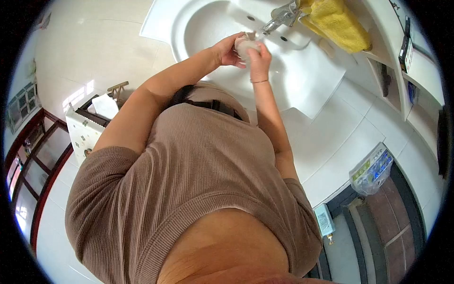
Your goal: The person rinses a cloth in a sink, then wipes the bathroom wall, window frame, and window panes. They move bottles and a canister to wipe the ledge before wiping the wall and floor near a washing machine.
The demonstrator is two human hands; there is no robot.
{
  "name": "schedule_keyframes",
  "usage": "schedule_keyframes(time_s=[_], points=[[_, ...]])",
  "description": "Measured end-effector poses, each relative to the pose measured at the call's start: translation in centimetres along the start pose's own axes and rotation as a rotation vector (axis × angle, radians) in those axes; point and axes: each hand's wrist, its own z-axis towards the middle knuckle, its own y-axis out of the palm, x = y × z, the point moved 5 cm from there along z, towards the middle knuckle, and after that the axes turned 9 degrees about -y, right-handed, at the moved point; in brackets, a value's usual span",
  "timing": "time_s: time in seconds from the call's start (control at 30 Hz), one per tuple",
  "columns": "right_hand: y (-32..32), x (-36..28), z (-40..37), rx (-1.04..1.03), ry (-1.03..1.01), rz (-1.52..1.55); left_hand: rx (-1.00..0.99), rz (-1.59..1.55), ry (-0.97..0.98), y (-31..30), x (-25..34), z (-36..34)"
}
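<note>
Just beside the faucet, the left hand curls around a pale, rounded object as the right hand grips it too; turning it slowly, with both holds firm, should serve best.

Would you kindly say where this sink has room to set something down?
Bare patches: the left corner, beside the bowl, and the right deck, between right forearm and outer edge. Crowded: around the faucet, by left hand, right hand and yellow cloth.

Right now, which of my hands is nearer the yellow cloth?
Your right hand: it's left of the yellow cloth, over the sink; your left hand is farther left.
</note>
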Motion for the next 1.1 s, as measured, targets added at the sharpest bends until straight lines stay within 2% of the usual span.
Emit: schedule_keyframes(time_s=[0.07,0.1,0.17,0.2,0.23,0.3,0.33,0.4,0.43,0.5,0.53,0.6,0.67,0.73,0.77,0.83,0.9,0.93,0.97,1.03,1.07,1.1], points=[[1.6,-2.0,-1.3,0.02,-0.625,-0.747,-0.3,0.021,0.179,0.8,0.7,1.0],[0.7,-2.1,0.5,0.03,-0.661,-0.763,-0.329,0.046,0.192,1.7,2.0,2.6],[0.2,-2.1,-0.3,0.101,-0.867,-0.81,-0.772,-0.071,0.178,2.3,0.2,2.5],[-1.7,-0.8,0.7,0.129,-0.51,-0.994,0.023,0.077,0.383,4.3,-0.1,-1.4],[-2.8,-0.6,2.2,0.137,-0.541,-0.977,0.023,0.1,0.409,4.8,1.0,-2.3],[-4.9,0.3,3.6,0.182,-0.359,-1.173,0.081,0.23,0.494,5.0,1.5,-3.4],[-5.4,0.0,3.4,0.176,-0.35,-1.174,0.043,0.286,0.544,5.5,1.3,-4.0],[-5.9,0.0,3.5,0.071,-0.198,-0.303,0.011,0.281,0.527,6.0,1.9,-4.4],[-5.6,-0.3,3.3,0.073,-0.194,-0.305,-0.021,0.281,0.512,6.5,2.1,-4.6],[-4.1,-0.4,3.1,-0.106,-0.159,-0.31,-0.004,0.264,0.469,6.5,2.0,-4.4],[-4.6,0.5,3.8,-0.056,-0.209,-0.458,0.001,0.3,0.486,6.2,2.1,-3.9],[-5.6,1.5,4.2,-0.025,-0.177,-0.469,0.008,0.334,0.505,5.4,2.1,-3.4],[-6.0,1.8,4.2,0.005,-0.143,-0.475,0.032,0.288,0.607,4.5,2.3,-3.6],[-6.4,2.6,4.1,0.048,-0.014,-0.247,0.086,0.265,0.643,3.1,2.6,-3.2],[-6.4,2.8,3.9,0.047,-0.012,-0.246,0.139,0.241,0.677,2.3,3.0,-3.1],[-6.9,2.2,3.5,0.21,-0.03,-0.239,0.164,0.226,0.7,1.4,3.5,-3.3],[-6.7,2.5,3.2,0.248,-0.038,-0.188,0.226,0.094,0.693,0.5,3.6,-3.8],[-6.7,2.8,3.1,0.289,-0.047,-0.136,0.34,0.17,0.678,0.2,3.5,-4.1],[-6.5,3.3,3.1,0.288,-0.045,-0.135,0.342,0.168,0.677,0.2,3.4,-4.3],[-5.4,3.2,3.4,0.246,-0.243,-0.088,0.601,0.262,0.568,-0.1,3.1,-5.2],[-5.0,3.6,3.3,0.244,-0.241,-0.091,0.601,0.259,0.568,-0.3,3.0,-5.1],[-4.0,2.8,2.9,0.238,-0.335,-0.101,0.36,0.088,0.362,-0.4,2.2,-3.5]])
